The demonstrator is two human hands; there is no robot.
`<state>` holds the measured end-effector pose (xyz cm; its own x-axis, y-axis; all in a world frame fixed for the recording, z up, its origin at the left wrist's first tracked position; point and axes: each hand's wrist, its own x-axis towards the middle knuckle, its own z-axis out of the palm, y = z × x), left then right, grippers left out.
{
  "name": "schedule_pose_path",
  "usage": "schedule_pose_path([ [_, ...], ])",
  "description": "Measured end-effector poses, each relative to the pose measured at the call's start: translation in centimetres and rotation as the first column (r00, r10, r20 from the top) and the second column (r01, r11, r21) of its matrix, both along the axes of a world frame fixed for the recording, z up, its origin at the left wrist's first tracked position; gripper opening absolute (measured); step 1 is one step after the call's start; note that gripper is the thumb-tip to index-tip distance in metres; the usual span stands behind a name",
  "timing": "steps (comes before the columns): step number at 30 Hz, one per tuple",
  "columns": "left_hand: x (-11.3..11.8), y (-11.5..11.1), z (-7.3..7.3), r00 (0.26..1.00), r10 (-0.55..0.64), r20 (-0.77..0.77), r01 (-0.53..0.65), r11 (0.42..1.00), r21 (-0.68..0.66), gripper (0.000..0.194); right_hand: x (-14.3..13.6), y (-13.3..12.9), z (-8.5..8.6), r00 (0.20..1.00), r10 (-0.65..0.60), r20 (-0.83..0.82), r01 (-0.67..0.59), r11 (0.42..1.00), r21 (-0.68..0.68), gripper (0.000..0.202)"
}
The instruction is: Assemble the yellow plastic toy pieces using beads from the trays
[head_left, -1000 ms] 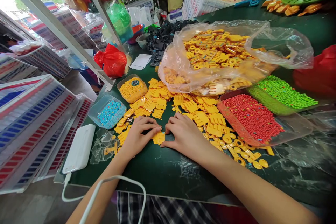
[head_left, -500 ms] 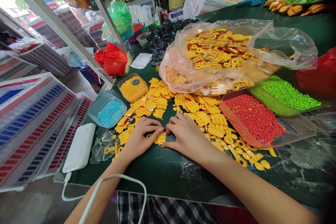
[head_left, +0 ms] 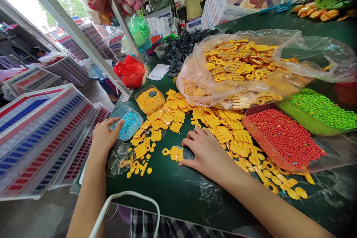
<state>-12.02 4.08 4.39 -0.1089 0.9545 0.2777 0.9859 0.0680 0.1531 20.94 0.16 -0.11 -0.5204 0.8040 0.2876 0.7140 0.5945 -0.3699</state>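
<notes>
A flat yellow plastic piece with slots (head_left: pixel 176 153) lies on the green table, its ring end to the left and a few blue beads along its upper right edge. My right hand (head_left: pixel 202 147) grips this piece at its right end, thumb at the lower corner and index finger at the upper. At the left, my left hand (head_left: pixel 105 134) reaches over the near-left rim of a clear tub of blue beads (head_left: pixel 129 124). Its thumb and fingers are apart, and I see nothing between them. Loose yellow pieces (head_left: pixel 223 134) lie beyond my right hand.
A tub of yellow beads (head_left: pixel 150 102) stands behind the blue one. On the right are trays of red beads (head_left: pixel 281 135) and green beads (head_left: pixel 326 108). A plastic bag (head_left: pixel 192 81) full of yellow pieces lies behind. A white cable (head_left: pixel 131 194) loops in front.
My left hand has left the yellow piece and moved left to the blue bead tub. The right hand remains at the piece. The view has shifted slightly, moving things right and down.
</notes>
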Motion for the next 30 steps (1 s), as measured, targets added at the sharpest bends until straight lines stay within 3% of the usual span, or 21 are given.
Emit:
schedule_pose_path([
  [2, 0.3, 0.9, 0.2, 0.998, 0.058, -0.008, -0.058, 0.998, 0.0, 0.04, 0.0, 0.0, 0.0, 1.0, -0.007, 0.004, 0.007, 1.0, -0.003, 0.039],
  [4, 1.6, 2.1, 0.8, 1.0, 0.024, 0.01, -0.023, 0.999, -0.022, 0.042, 0.0, 0.1, 0.0, 1.0, -0.01, 0.006, 0.01, 1.0, -0.01, 0.038],
  [9, 5.4, 6.5, 3.0, 0.95, -0.311, -0.016, 0.311, 0.95, -0.023, 0.041, 0.0, 0.2, 0.1, 1.0, -0.006, 0.015, 0.006, 1.0, -0.009, 0.036],
  [12, 6.8, 9.8, 3.6, 0.909, -0.416, -0.036, 0.394, 0.883, -0.256, 0.04, 0.0, 0.1, 0.3, 1.0, -0.014, 0.026, 0.015, 0.999, -0.039, 0.036],
  [14, 7.5, 11.7, 3.5, 0.908, -0.415, -0.061, 0.35, 0.83, -0.435, 0.037, 0.0, 0.1, 0.4, 0.999, -0.014, 0.029, 0.016, 0.999, -0.048, 0.036],
  [17, 8.5, 13.5, 3.2, 0.904, -0.416, -0.095, 0.302, 0.781, -0.547, 0.03, 0.0, 0.1, 0.6, 0.999, -0.011, 0.035, 0.013, 0.999, -0.042, 0.038],
  [24, 9.1, 14.6, 2.5, 0.896, -0.425, -0.13, 0.28, 0.767, -0.577, 0.025, 0.1, 0.2, 0.7, 0.999, -0.009, 0.048, 0.011, 0.999, -0.046, 0.039],
  [27, 8.6, 14.0, 2.5, 0.9, -0.401, -0.172, 0.263, 0.814, -0.519, 0.03, 0.1, 0.2, 0.6, 0.999, -0.001, 0.054, 0.003, 0.999, -0.035, 0.039],
  [30, 8.2, 11.9, 2.7, 0.901, -0.401, -0.163, 0.329, 0.879, -0.344, 0.026, 0.2, 0.2, 0.6, 0.998, 0.002, 0.055, 0.0, 0.999, -0.04, 0.038],
])
